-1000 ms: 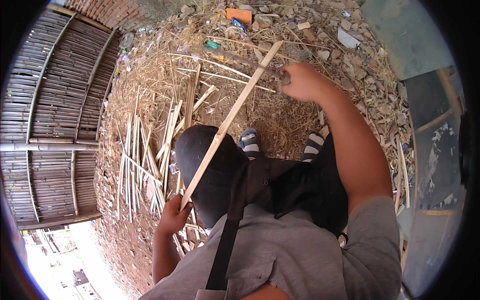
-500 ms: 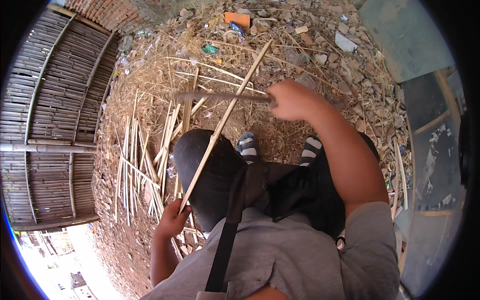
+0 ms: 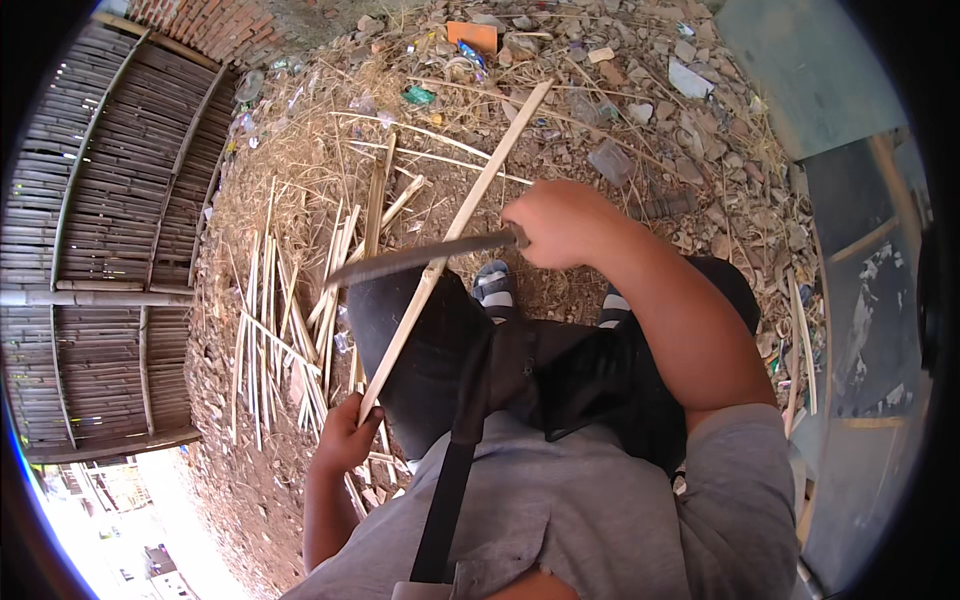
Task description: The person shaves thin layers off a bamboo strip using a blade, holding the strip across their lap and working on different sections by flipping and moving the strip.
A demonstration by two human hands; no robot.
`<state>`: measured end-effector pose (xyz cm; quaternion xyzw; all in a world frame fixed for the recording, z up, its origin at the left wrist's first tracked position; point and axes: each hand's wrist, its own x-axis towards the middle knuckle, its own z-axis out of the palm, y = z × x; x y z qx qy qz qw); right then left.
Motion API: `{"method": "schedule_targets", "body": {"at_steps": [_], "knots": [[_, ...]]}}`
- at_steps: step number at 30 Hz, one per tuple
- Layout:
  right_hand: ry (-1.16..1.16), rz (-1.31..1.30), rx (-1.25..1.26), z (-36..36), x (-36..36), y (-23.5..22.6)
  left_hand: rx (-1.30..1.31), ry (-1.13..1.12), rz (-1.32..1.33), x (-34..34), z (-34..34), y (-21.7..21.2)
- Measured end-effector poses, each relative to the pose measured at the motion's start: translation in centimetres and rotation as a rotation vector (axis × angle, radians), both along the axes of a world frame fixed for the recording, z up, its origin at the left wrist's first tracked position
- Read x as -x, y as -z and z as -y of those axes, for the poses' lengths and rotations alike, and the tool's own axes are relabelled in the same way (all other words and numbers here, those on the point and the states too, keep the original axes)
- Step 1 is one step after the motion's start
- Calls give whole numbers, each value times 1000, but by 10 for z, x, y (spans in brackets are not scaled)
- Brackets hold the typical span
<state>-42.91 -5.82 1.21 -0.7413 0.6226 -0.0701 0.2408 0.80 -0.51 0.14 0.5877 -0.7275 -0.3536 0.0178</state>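
Your left hand (image 3: 347, 438) sits at about 7 o'clock from frame centre, fingers curled tight around the near end of a long pale bamboo strip (image 3: 455, 238). The strip runs from that grip up toward 1 o'clock, crossing over your left knee and ending out on the litter near the top of the view. Your right hand (image 3: 560, 222) is at about 1 o'clock from centre, closed in a fist around the handle of a long knife (image 3: 420, 256). The blade points toward 9 o'clock, lying nearly level, and crosses the strip just above your knee; blade and strip appear to touch at the crossing, though you cannot tell from here how deep the edge sits. Your legs (image 3: 440, 340) in dark trousers fill the middle, with striped socks (image 3: 492, 285) showing between the knees. At 9 o'clock from the knife, a loose pile of split bamboo slats (image 3: 290, 320) lies on the bare ground, mostly running up and down the frame. Dry straw (image 3: 330, 150) spreads at 11 o'clock, and rubble with scraps of litter (image 3: 620, 110), including an orange block (image 3: 472, 36), covers 12 to 2 o'clock. A woven bamboo panel (image 3: 110, 250) fills the far 9 o'clock edge. A dark strap (image 3: 450, 490) crosses your grey shirt at 6 o'clock.
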Motion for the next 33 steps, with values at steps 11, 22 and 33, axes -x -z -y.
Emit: {"method": "schedule_targets", "body": {"at_steps": [11,22,33], "knots": [[220,101,-70,16,36,22,204,56,149,6,-4,8],[415,235,-35,16,65,28,200,-8,20,1,-8,21],[359,152,-50,22,77,33,295,8,204,5,-7,23]]}}
